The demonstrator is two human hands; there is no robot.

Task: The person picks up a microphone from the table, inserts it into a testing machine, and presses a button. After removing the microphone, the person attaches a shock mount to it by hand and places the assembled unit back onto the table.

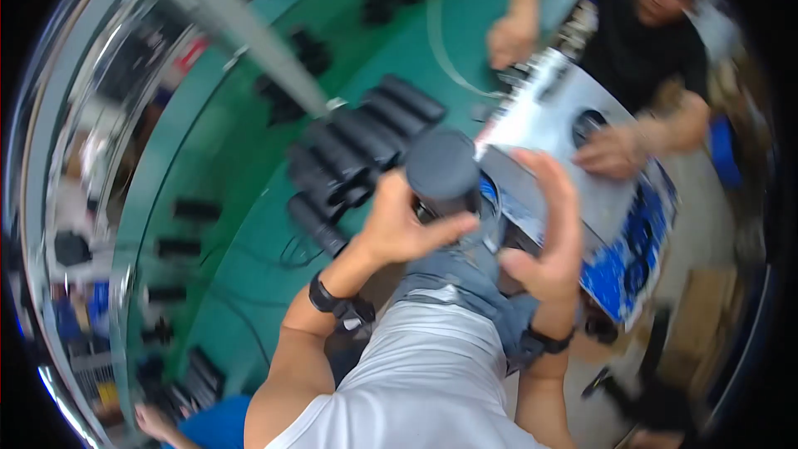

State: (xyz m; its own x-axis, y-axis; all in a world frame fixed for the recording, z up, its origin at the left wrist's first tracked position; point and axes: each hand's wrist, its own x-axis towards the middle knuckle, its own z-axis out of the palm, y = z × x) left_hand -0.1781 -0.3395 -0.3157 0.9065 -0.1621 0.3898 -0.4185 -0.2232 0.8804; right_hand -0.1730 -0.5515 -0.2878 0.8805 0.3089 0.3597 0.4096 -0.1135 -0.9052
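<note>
My left hand [399, 220] is closed round a thick black cylinder [442, 165], its flat round end facing up. To the right of it my right hand [549, 237] is raised, thumb and fingers apart, holding nothing. Several black cylindrical parts [353, 145] lie side by side on the green table [258, 208], just beyond my left hand. Under my hands there is a round clear rim with something blue in it, partly hidden and blurred.
A co-worker's hand [611, 154] touches a round black part [588, 125] on a pale board [549, 116] at the right. A blue-and-white package [628, 266] lies nearer. A grey metal post [241, 29] rises from the table. More black parts [179, 247] stand at the left.
</note>
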